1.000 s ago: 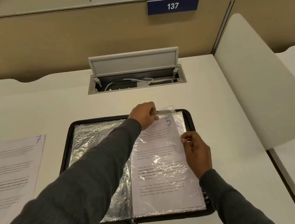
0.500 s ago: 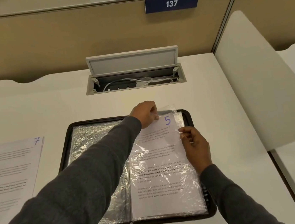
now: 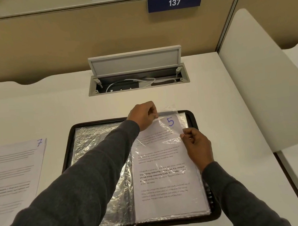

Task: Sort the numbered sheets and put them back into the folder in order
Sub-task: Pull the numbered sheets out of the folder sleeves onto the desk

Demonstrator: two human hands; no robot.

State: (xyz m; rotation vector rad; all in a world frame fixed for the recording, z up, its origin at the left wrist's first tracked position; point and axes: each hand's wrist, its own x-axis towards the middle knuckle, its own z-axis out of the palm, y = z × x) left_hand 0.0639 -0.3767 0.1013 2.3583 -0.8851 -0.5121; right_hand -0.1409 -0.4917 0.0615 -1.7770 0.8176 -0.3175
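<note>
Both hands grip: the left hand [image 3: 143,114] pinches the mouth of the clear sleeve [image 3: 169,110] at 12 o'clock on the folder [image 3: 68,152], the right hand [image 3: 197,144] pinches sheet 5 [image 3: 163,178] at its 3 o'clock edge. The sheet sits mostly sleeved. Light, floppy paper against clingy film probably buckles; hold near top corners.

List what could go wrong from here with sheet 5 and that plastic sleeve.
1. The left hand pinches only one corner of the crinkled sleeve at its mouth, so sheet 5, pinched at its edge by the right hand, might snag and crease.
2. Sheet 7 lies face up at left and no 6 is in view; filing it next may break the order.
</note>
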